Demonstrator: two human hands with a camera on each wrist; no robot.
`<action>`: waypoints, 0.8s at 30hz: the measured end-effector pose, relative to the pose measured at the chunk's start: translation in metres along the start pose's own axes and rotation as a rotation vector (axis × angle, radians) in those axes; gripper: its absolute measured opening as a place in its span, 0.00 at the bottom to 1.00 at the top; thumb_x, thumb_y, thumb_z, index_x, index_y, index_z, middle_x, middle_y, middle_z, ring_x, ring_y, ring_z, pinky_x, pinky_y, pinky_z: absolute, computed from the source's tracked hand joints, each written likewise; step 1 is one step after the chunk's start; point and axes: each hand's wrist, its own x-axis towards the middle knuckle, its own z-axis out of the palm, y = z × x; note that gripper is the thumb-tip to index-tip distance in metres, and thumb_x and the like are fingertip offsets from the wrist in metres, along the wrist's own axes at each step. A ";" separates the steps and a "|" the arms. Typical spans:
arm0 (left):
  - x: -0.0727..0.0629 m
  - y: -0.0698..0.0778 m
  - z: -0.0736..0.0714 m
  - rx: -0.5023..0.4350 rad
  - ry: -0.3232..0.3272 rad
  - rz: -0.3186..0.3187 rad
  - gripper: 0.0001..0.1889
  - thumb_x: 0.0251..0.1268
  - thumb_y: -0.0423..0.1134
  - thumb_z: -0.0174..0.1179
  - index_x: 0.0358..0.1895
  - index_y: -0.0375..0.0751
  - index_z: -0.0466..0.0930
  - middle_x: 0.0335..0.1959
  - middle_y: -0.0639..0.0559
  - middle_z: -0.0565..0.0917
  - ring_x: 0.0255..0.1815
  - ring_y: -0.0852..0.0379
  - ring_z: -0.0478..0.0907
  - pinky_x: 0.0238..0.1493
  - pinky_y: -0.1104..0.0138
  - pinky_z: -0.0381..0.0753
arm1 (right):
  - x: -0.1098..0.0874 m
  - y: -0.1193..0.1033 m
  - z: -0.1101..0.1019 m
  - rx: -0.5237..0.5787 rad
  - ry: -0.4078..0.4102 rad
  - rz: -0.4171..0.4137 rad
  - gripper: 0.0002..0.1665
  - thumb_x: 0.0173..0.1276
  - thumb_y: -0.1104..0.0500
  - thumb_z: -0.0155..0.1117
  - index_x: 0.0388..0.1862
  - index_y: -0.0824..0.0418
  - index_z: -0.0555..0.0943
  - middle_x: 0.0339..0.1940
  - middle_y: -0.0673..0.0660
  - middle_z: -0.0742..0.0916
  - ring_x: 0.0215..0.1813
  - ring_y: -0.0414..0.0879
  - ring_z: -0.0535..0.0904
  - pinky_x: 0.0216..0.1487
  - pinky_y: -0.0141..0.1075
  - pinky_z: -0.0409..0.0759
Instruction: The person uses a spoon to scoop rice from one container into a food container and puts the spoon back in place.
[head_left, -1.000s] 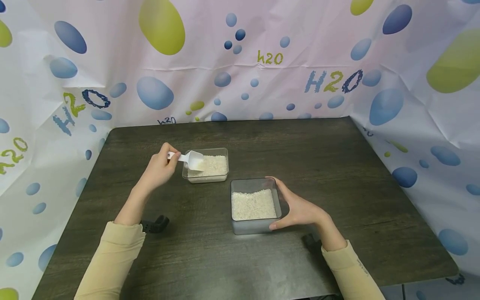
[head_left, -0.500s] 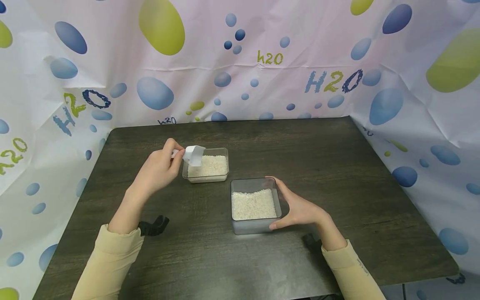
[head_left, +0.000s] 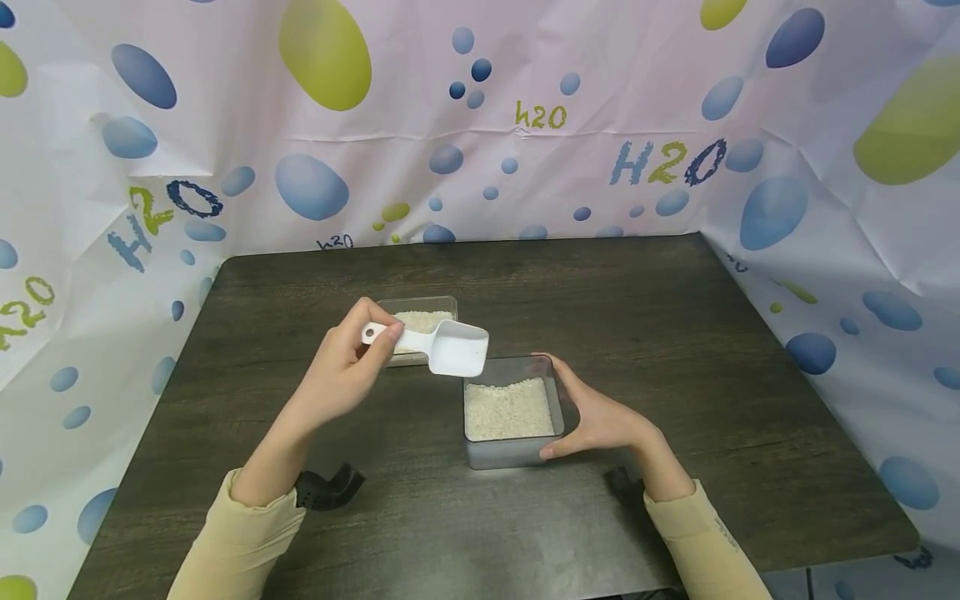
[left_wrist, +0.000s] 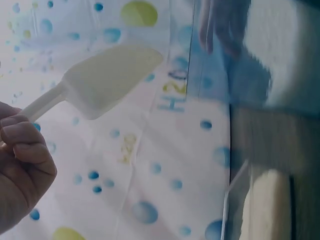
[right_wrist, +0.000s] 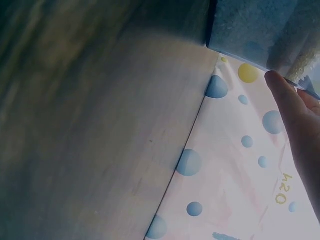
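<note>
A white plastic scoop (head_left: 459, 348) is pinched by its handle between the thumb and fingers of my left hand (head_left: 337, 383). It hangs level above the gap between two containers, and no rice heap shows in its bowl. Behind it, partly covered by hand and scoop, stands a clear rectangular container (head_left: 417, 303) with white rice (head_left: 429, 319). A grey see-through square container (head_left: 506, 454) holds more rice (head_left: 510, 410). My right hand (head_left: 600, 417) grips this one by its right side, thumb at the front corner, fingers toward the back. In the left wrist view the scoop (left_wrist: 107, 82) is seen from below.
Both containers stand on a dark wood-look table (head_left: 600, 300). A white sheet (head_left: 525, 192) with blue and green drops and H2O lettering hangs behind and at the sides. A black wrist device (head_left: 330, 487) sits at the left wrist.
The scoop first dipped and tipped over the clear container's rice, then swung right and toward me, levelling near the grey container's edge. My right hand and the grey container have stayed put.
</note>
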 end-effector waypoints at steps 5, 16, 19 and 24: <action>-0.004 0.001 0.024 -0.096 -0.091 -0.055 0.03 0.74 0.30 0.52 0.40 0.33 0.70 0.18 0.54 0.67 0.15 0.66 0.60 0.15 0.72 0.59 | 0.001 0.003 0.000 -0.006 0.001 -0.005 0.73 0.51 0.53 0.81 0.80 0.49 0.36 0.80 0.63 0.43 0.79 0.62 0.42 0.68 0.65 0.54; -0.016 -0.015 0.072 -0.223 -0.143 -0.288 0.04 0.76 0.32 0.49 0.41 0.34 0.69 0.17 0.53 0.65 0.16 0.64 0.60 0.19 0.73 0.58 | 0.000 -0.001 0.000 -0.001 0.009 -0.015 0.73 0.50 0.54 0.81 0.79 0.48 0.37 0.80 0.58 0.44 0.79 0.60 0.42 0.69 0.64 0.55; -0.019 -0.016 0.078 -0.199 -0.150 -0.302 0.04 0.77 0.32 0.48 0.42 0.34 0.69 0.16 0.54 0.65 0.15 0.65 0.59 0.18 0.73 0.58 | 0.000 0.000 0.000 -0.001 0.006 -0.020 0.73 0.50 0.54 0.81 0.80 0.48 0.37 0.80 0.59 0.44 0.79 0.61 0.42 0.69 0.65 0.55; -0.021 -0.016 0.083 -0.082 -0.145 -0.282 0.04 0.76 0.34 0.50 0.44 0.35 0.70 0.16 0.56 0.65 0.13 0.66 0.57 0.16 0.73 0.57 | 0.000 0.000 0.000 -0.001 0.002 -0.018 0.73 0.51 0.53 0.81 0.80 0.47 0.36 0.80 0.60 0.44 0.79 0.61 0.41 0.68 0.65 0.54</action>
